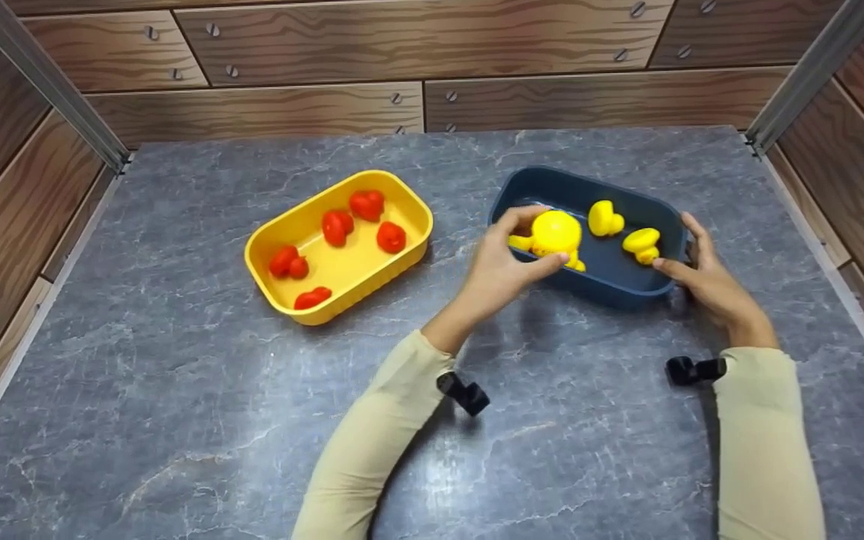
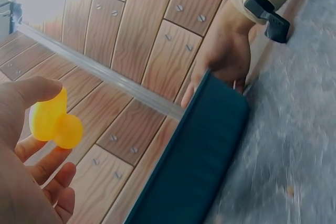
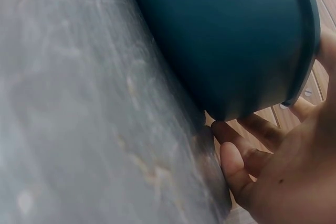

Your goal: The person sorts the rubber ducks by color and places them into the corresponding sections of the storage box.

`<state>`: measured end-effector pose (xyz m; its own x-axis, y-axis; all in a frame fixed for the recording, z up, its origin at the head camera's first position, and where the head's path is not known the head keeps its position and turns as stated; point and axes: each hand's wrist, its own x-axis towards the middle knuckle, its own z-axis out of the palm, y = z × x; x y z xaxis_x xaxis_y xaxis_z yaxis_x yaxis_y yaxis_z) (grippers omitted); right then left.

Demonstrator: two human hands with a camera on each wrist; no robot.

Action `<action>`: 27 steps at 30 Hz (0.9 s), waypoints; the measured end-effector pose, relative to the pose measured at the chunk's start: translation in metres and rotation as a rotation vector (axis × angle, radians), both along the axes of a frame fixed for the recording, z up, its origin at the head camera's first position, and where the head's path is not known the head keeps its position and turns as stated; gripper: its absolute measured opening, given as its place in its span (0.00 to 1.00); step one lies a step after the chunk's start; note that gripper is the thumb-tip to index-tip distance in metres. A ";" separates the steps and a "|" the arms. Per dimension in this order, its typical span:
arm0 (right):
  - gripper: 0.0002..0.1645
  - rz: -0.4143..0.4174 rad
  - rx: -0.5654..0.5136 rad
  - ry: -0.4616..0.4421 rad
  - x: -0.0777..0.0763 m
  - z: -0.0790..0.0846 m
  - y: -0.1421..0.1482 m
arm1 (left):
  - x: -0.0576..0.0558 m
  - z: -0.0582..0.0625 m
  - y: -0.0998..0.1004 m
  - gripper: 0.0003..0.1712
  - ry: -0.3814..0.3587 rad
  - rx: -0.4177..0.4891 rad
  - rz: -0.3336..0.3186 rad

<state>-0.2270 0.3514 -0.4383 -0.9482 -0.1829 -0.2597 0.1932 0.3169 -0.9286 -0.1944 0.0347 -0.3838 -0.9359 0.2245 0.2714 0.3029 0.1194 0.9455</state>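
My left hand (image 1: 493,268) pinches a yellow toy (image 1: 556,231) between thumb and fingers, over the left part of a dark blue bin (image 1: 619,298). In the left wrist view this yellow toy (image 2: 50,119) has a rounded body and a smaller knob, like a rubber duck. My right hand (image 1: 721,292) grips the bin's right end, thumb at the near rim and fingers round the outside. Inside the bin lie a yellow toy (image 1: 604,218) and another yellow toy (image 1: 642,245). More yellow pieces show beside the held toy, partly hidden by my left hand.
To the left a yellow bin (image 1: 361,289) stands on the grey marbled table (image 1: 199,420), with several red toys inside, among them a red toy (image 1: 337,227). Wood-patterned panels (image 1: 432,45) enclose the table at the back and sides.
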 end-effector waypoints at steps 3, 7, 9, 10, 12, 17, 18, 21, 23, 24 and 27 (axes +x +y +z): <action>0.55 -0.005 -0.032 0.006 0.000 0.000 -0.001 | -0.001 0.000 0.010 0.33 0.001 0.000 -0.006; 0.55 -0.009 -0.019 0.012 0.002 0.000 -0.002 | -0.002 0.000 0.023 0.34 0.010 -0.018 -0.009; 0.55 -0.009 0.004 0.008 0.002 0.001 -0.002 | -0.004 -0.001 0.028 0.34 0.006 -0.028 -0.007; 0.55 -0.008 0.016 0.006 0.001 0.001 -0.001 | -0.004 -0.001 0.031 0.34 0.003 -0.038 -0.005; 0.55 -0.009 0.031 0.000 0.000 0.001 0.000 | -0.005 -0.003 0.038 0.34 0.001 -0.062 -0.002; 0.54 -0.004 0.053 -0.005 -0.002 0.000 0.000 | -0.006 -0.011 0.054 0.34 -0.001 -0.176 0.010; 0.54 -0.001 0.054 -0.003 -0.002 0.000 0.000 | -0.006 -0.012 0.057 0.34 -0.002 -0.201 0.017; 0.54 0.010 0.054 -0.005 -0.001 0.001 -0.001 | -0.006 -0.016 0.063 0.35 -0.017 -0.272 0.048; 0.53 0.012 0.055 -0.007 0.000 0.002 -0.001 | -0.007 -0.018 0.066 0.35 -0.015 -0.318 0.076; 0.54 0.009 0.054 -0.008 0.000 0.002 -0.001 | -0.007 -0.019 0.067 0.35 -0.008 -0.344 0.093; 0.54 0.002 0.057 -0.011 0.001 0.003 -0.001 | -0.010 -0.022 0.067 0.35 0.008 -0.410 0.138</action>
<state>-0.2262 0.3501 -0.4357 -0.9449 -0.1694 -0.2800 0.2024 0.3699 -0.9068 -0.2044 0.1021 -0.4058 -0.9629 0.1884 0.1932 0.2650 0.5246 0.8090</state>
